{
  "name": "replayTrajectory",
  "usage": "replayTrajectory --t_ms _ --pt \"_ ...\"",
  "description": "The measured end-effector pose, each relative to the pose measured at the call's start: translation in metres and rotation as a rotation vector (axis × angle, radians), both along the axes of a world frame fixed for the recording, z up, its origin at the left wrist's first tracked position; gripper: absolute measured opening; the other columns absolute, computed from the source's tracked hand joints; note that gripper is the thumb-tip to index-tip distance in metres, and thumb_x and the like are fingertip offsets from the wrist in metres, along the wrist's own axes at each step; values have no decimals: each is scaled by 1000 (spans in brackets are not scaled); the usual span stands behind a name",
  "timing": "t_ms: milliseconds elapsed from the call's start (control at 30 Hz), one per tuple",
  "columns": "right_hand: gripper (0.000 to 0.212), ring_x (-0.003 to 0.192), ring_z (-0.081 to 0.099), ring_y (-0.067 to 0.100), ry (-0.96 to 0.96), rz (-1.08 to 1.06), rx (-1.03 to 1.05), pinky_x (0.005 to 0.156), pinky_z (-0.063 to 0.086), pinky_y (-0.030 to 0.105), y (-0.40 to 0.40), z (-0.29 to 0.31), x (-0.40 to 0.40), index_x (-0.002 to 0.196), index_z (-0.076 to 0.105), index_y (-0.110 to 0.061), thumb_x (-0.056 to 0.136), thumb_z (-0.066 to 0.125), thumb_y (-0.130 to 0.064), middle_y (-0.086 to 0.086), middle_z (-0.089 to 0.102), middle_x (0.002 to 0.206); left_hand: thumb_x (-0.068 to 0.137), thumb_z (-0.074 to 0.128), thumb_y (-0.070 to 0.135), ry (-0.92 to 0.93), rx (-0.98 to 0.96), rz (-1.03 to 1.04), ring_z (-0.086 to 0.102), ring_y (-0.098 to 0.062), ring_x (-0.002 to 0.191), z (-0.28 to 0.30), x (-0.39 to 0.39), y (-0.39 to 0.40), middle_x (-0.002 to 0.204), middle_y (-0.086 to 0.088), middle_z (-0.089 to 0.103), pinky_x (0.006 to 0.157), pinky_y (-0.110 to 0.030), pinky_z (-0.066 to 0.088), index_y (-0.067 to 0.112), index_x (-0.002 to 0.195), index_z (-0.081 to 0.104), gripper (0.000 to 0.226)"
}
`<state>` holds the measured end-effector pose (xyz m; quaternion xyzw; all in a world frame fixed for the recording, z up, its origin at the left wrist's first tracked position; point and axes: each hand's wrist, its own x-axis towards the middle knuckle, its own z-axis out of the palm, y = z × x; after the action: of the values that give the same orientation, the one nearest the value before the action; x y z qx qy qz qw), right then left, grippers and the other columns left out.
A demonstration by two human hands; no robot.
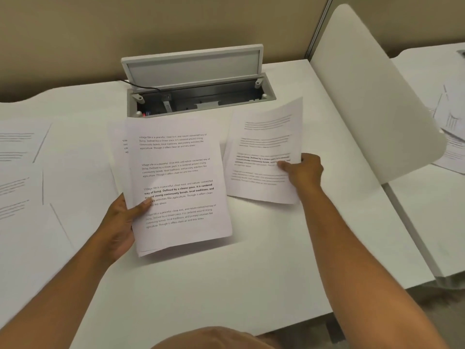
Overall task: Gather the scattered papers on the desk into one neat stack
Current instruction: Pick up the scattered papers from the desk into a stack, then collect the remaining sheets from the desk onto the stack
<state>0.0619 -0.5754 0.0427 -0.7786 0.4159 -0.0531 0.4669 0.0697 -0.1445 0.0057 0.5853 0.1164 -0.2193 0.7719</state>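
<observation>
My left hand (122, 222) grips a small stack of printed sheets (178, 187) by its left edge, held above the middle of the white desk (226, 285). One sheet of the stack sticks out to the left behind the top page. My right hand (303, 170) pinches the right edge of a single printed sheet (261, 152), which is lifted and curling just right of the stack. Several more printed sheets (22, 172) lie flat and overlapping at the desk's left side.
An open cable box (198, 96) with a raised grey lid (193, 64) sits in the desk behind the papers. A white rounded divider panel (364, 96) stands on the right. Beyond it, more papers (453, 132) lie on the neighbouring desk.
</observation>
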Motion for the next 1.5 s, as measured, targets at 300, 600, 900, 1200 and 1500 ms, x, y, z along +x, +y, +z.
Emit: replayTrajectory --t_ms 300,600,900,1200,1500 --pt "72 132 48 39 354 10 -229 86 43 34 37 -15 30 134 52 -6 77 93 -21 20 42 147 95 75 14 -21 -16 40 78 -35 127 3 -9 17 145 -11 78 93 -46 70 20 153 65 59" --pt "38 111 71 34 168 66 -3 97 56 39 4 -8 13 118 74 -3 82 85 -6 18 76 125 97 75 11 -13 -43 71 80 -32 123 4 -22 27 141 -10 80 88 -42 70 26 139 76 44" --pt "26 90 77 -1 -234 244 169 67 58 14 -11 52 -16 126 73 -21 101 72 -24 -19 82 102 99 75 11 -20 -46 114 79 -35 126 12 -21 36 141 -10 80 90 -43 70 20 149 67 51" --pt "21 97 81 16 -275 513 305 87 64 37 117 68 -25 119 76 -20 100 73 -29 -7 83 110 97 77 16 -42 -78 138 78 -36 126 25 -26 30 141 -11 80 89 -45 70 20 151 65 56" --pt "50 108 76 14 -190 616 426 91 62 36 202 45 -16 128 60 -23 87 87 -29 -6 75 126 98 75 31 -62 -40 213 80 -27 125 54 -44 51 138 -4 82 92 -40 69 27 145 70 48"
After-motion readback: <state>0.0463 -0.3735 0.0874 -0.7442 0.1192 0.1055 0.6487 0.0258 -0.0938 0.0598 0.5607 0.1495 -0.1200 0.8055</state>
